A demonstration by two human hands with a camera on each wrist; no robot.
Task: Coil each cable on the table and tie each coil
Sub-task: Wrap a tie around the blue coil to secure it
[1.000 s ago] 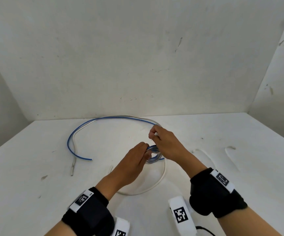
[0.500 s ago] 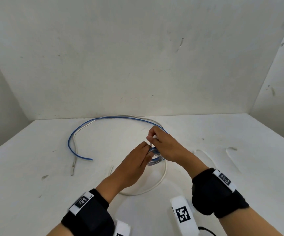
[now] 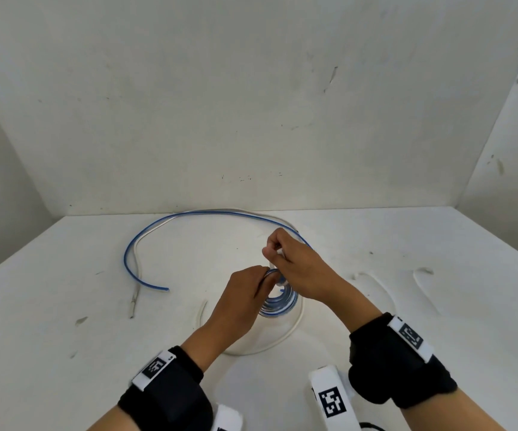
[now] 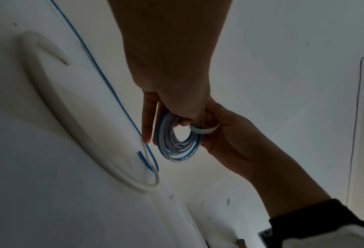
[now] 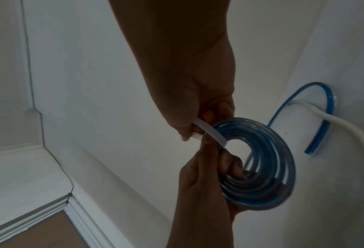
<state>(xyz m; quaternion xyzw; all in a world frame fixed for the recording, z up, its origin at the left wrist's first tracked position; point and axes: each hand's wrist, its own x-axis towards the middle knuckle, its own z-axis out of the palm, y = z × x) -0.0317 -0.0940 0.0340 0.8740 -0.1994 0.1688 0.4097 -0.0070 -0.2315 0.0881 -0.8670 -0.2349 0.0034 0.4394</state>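
The coil point(image 3: 278, 301) is clear with blue stripes, and a white tie strip point(image 5: 208, 132) crosses it. A blue-striped cable point(image 3: 146, 234) and a plain white cable point(image 3: 288, 334) lie on the white table point(image 3: 49, 321), which is flecked with grey marks. The black wrist bands point(image 3: 170, 396) carry white tags printed with black square patterns.
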